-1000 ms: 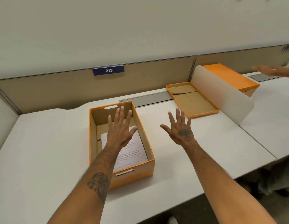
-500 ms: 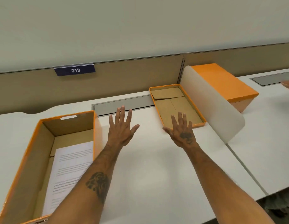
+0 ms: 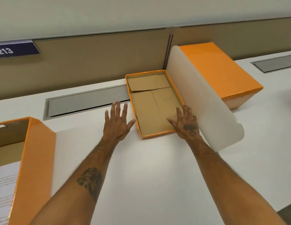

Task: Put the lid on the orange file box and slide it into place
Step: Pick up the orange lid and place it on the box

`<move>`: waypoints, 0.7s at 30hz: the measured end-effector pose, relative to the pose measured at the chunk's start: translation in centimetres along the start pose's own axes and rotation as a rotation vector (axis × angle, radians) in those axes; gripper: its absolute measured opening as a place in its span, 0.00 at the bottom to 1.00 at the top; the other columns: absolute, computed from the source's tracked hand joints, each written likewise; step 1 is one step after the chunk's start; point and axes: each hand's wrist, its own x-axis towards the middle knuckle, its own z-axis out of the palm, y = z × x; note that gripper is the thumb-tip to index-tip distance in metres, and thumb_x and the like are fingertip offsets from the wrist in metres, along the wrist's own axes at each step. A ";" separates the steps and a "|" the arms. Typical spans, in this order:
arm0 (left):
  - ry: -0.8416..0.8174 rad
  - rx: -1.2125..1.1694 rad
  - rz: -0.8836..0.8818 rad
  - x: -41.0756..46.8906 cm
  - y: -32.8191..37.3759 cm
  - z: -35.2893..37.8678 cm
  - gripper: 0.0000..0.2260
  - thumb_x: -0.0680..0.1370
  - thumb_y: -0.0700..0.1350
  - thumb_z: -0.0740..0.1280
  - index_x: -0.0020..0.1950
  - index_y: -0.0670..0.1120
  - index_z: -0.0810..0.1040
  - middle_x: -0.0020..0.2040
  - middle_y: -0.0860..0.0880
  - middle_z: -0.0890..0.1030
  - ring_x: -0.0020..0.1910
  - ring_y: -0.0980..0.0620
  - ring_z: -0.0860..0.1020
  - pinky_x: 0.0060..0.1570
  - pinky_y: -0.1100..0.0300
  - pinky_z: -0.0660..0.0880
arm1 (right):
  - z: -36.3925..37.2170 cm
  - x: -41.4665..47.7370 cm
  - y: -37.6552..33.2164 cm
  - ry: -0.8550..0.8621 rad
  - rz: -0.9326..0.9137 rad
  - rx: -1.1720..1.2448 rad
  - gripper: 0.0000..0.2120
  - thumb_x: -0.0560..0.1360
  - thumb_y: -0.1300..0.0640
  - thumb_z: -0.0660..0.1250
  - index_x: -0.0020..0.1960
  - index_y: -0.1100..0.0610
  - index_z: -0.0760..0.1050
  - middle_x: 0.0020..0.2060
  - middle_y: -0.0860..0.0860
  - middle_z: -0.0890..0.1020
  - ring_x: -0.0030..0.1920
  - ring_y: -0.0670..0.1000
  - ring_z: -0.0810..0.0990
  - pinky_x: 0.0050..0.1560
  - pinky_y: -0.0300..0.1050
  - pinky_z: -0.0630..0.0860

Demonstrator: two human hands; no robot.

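Note:
The orange lid (image 3: 151, 101) lies upside down on the white desk, its brown cardboard inside facing up, against the white divider. My left hand (image 3: 117, 122) hovers just left of the lid's near left edge, fingers spread, thumb close to the rim. My right hand (image 3: 185, 124) is over the lid's near right corner, fingers spread, holding nothing. The open orange file box (image 3: 36, 159) stands at the far left, partly out of view, with white printed paper (image 3: 5, 189) inside.
A curved white divider panel (image 3: 203, 108) rises right beside the lid. Behind it sits a closed orange box (image 3: 219, 72). A grey cable tray cover (image 3: 86, 101) runs along the desk's back edge, below a beige partition with a "213" sign (image 3: 14, 50).
The view has swung right, so the file box slid to the left edge. Both hands have travelled from over the box to either side of the lid's near end.

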 end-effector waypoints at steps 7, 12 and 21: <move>-0.150 -0.074 -0.042 3.8 3.3 3.6 0.36 0.80 0.65 0.51 0.81 0.48 0.46 0.81 0.41 0.44 0.80 0.40 0.46 0.75 0.41 0.53 | 2.7 3.5 1.8 -0.041 0.073 0.055 0.38 0.77 0.31 0.46 0.77 0.55 0.55 0.77 0.61 0.54 0.77 0.62 0.53 0.70 0.65 0.61; -0.206 -0.247 -0.095 3.6 4.7 5.2 0.34 0.81 0.60 0.55 0.81 0.46 0.47 0.81 0.41 0.43 0.78 0.40 0.55 0.70 0.44 0.65 | 3.1 3.6 1.9 -0.053 0.093 0.096 0.38 0.77 0.30 0.46 0.76 0.55 0.56 0.76 0.62 0.58 0.72 0.64 0.62 0.66 0.63 0.67; -0.076 -0.560 -0.337 2.0 6.3 4.2 0.34 0.76 0.31 0.57 0.80 0.42 0.48 0.81 0.42 0.48 0.68 0.37 0.69 0.63 0.48 0.70 | 2.9 1.7 -1.0 0.081 0.176 0.292 0.33 0.79 0.36 0.53 0.74 0.58 0.59 0.68 0.61 0.68 0.64 0.62 0.69 0.56 0.58 0.73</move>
